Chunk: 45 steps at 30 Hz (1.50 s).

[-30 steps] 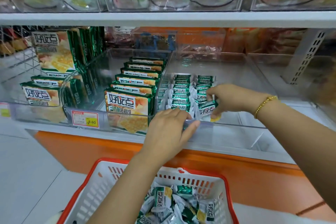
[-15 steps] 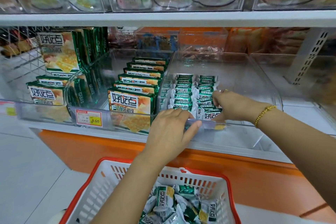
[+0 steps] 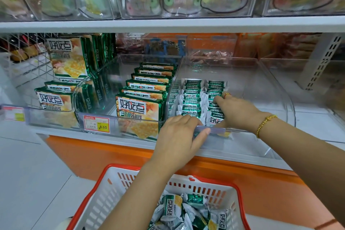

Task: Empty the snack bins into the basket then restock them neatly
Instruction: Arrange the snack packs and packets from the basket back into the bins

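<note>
At the far left we see a wire rack (image 3: 22, 58). Just right of it large green cracker packs (image 3: 69, 56) stand upright, with more of them lying nearer, below. Next comes the clear cracker bin (image 3: 93, 87), a red and yellow price label (image 3: 96, 124) on its front wall and a row of cracker packs (image 3: 139, 107) filed upright from near to far along its right side. Below, nearest to us, sits a white basket (image 3: 104, 198) with a red rim, and loose packets (image 3: 171, 209) in green and silver wrappers are heaped in it. Our left arm crosses over the basket to the shelf. The left hand (image 3: 177, 136) grips the front lip of the clear snack bin (image 3: 287, 106), its fingers (image 3: 186, 119) curled over the top edge into the bin and the thumb stretched along the outside of the lip. Inside the bin's left part, small snack packets (image 3: 192, 97) stand in two neat rows running near to far. The right hand (image 3: 237, 112) reaches in over the right row. Its fingers arch above the near packets with the tips down among them, and the thumb sits by the front of the nearest one, so the hand clasps that near bunch. A ring (image 3: 227, 95) shows on one finger and a gold bracelet (image 3: 266, 124) on the wrist. The bin's right part holds no packets that we can see.
</note>
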Motion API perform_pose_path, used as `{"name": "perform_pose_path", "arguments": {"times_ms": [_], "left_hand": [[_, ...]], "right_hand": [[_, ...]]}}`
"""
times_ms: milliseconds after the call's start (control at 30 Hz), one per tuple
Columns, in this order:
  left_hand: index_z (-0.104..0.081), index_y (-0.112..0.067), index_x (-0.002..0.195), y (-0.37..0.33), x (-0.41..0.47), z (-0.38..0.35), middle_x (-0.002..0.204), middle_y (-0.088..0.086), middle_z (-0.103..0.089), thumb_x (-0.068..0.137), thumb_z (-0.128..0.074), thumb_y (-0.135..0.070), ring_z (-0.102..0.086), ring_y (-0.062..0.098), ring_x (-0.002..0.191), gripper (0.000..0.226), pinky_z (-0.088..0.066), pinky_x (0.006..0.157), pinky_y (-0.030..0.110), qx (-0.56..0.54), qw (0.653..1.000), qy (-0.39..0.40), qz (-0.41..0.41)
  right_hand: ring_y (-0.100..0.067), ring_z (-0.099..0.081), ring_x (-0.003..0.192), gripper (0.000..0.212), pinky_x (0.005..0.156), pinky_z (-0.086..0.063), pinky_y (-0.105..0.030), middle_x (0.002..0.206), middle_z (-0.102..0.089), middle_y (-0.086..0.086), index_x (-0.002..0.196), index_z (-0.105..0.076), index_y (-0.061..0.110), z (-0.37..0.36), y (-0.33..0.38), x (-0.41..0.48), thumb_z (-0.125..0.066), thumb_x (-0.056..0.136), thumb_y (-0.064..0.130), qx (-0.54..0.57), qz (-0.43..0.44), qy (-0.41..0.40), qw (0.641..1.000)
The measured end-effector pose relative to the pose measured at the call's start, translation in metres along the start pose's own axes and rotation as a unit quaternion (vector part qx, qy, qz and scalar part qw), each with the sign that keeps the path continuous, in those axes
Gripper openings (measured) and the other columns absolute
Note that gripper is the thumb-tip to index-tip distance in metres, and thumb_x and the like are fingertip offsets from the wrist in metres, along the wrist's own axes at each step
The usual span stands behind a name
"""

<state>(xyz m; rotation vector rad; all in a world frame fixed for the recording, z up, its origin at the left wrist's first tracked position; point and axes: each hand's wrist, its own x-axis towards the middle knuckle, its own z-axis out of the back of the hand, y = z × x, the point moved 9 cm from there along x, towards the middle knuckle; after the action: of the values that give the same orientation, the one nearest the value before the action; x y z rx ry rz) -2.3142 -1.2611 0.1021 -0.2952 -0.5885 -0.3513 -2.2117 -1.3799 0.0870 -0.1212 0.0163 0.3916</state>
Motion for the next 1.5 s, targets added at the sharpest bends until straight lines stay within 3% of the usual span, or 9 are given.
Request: {"name": "perform_pose_path", "arguments": {"times_ms": [433,533,633,800,900,1033,1200,1367,1500], "left_hand": [[-0.063,-0.018,0.109,-0.001,-0.005,-0.003,0.103,-0.002,-0.065,0.093,-0.033,-0.051,-0.058,0.018,0.097,0.048,-0.036,0.085,0.027,-0.032,0.998,0.055,0.001],[-0.056,-0.017,0.124,0.001,-0.028,0.016,0.124,-0.004,-0.056,0.096,-0.042,-0.039,-0.047,0.009,0.117,0.039,-0.029,0.097,0.015,-0.156,0.986,0.048,0.037],[-0.063,-0.018,0.096,0.015,-0.079,0.039,0.095,-0.009,-0.060,0.095,-0.047,-0.033,-0.053,0.000,0.089,0.022,-0.039,0.076,0.009,-0.240,0.961,-0.026,0.135],[-0.047,-0.022,0.062,0.036,-0.169,-0.025,0.057,-0.007,-0.046,0.095,-0.054,-0.028,-0.044,0.010,0.054,0.034,-0.034,0.056,0.030,-0.216,0.925,0.134,0.282],[-0.058,-0.020,0.086,0.042,-0.234,-0.080,0.082,-0.008,-0.057,0.092,-0.057,-0.023,-0.058,0.016,0.079,0.006,-0.045,0.069,0.029,-0.205,0.869,0.281,0.351],[-0.048,-0.018,0.112,0.061,-0.337,-0.114,0.114,0.002,-0.054,0.090,-0.059,-0.021,-0.054,0.019,0.095,0.025,-0.047,0.081,0.026,-0.110,0.777,0.455,0.421],[-0.048,-0.008,0.118,0.056,-0.365,-0.120,0.117,0.007,-0.058,0.079,-0.074,-0.024,-0.049,0.017,0.091,0.050,-0.044,0.081,0.026,-0.129,0.751,0.491,0.422],[-0.043,-0.017,0.098,0.059,-0.359,-0.124,0.097,0.002,-0.054,0.076,-0.076,-0.025,-0.051,0.017,0.084,0.041,-0.046,0.071,0.027,-0.130,0.766,0.462,0.427],[-0.044,-0.017,0.075,0.062,-0.341,-0.125,0.072,-0.002,-0.046,0.076,-0.076,-0.030,-0.044,0.012,0.063,0.034,-0.035,0.053,0.023,-0.181,0.770,0.421,0.444]], "right_hand": [[-0.029,-0.050,0.114,0.080,0.084,-0.045,-0.035,0.128,-0.045,-0.012,0.143,-0.032,0.028,0.016,-0.001,-0.010,-0.058,0.077,0.066,0.024,0.012,0.005,1.000],[-0.028,-0.058,0.083,0.038,0.067,-0.043,-0.034,0.092,-0.061,-0.011,0.097,-0.061,0.014,0.071,0.014,-0.032,-0.057,0.089,0.050,0.073,0.035,-0.148,0.986],[-0.018,-0.042,0.050,0.042,0.051,-0.033,-0.031,0.051,-0.045,-0.002,0.059,-0.046,0.015,0.100,0.048,-0.073,-0.052,0.094,0.037,0.086,0.103,-0.216,0.967],[-0.013,-0.041,0.055,0.038,0.054,-0.036,-0.030,0.058,-0.046,0.002,0.065,-0.046,0.019,0.010,0.108,-0.120,-0.051,0.093,0.043,0.094,0.182,-0.030,0.978],[-0.016,-0.055,0.077,0.020,0.064,-0.046,-0.026,0.084,-0.061,0.000,0.085,-0.057,0.013,-0.104,0.117,-0.138,-0.058,0.091,0.032,0.109,0.131,0.174,0.970],[-0.024,-0.057,0.102,0.034,0.088,-0.051,-0.032,0.112,-0.061,-0.011,0.116,-0.056,0.003,-0.221,0.124,-0.169,-0.065,0.086,0.015,0.066,0.120,0.307,0.942],[-0.029,-0.048,0.121,0.073,0.099,-0.045,-0.037,0.136,-0.046,-0.015,0.139,-0.036,0.005,-0.280,0.126,-0.187,-0.074,0.078,0.008,0.083,0.078,0.379,0.918],[-0.021,-0.054,0.087,0.033,0.074,-0.047,-0.029,0.088,-0.056,-0.005,0.086,-0.055,0.011,-0.269,0.117,-0.174,-0.081,0.073,0.027,0.048,0.091,0.397,0.912],[-0.009,-0.037,0.057,0.042,0.051,-0.032,-0.018,0.066,-0.043,0.004,0.063,-0.044,0.015,-0.235,0.106,-0.157,-0.077,0.076,0.037,0.069,0.076,0.387,0.916]]}}
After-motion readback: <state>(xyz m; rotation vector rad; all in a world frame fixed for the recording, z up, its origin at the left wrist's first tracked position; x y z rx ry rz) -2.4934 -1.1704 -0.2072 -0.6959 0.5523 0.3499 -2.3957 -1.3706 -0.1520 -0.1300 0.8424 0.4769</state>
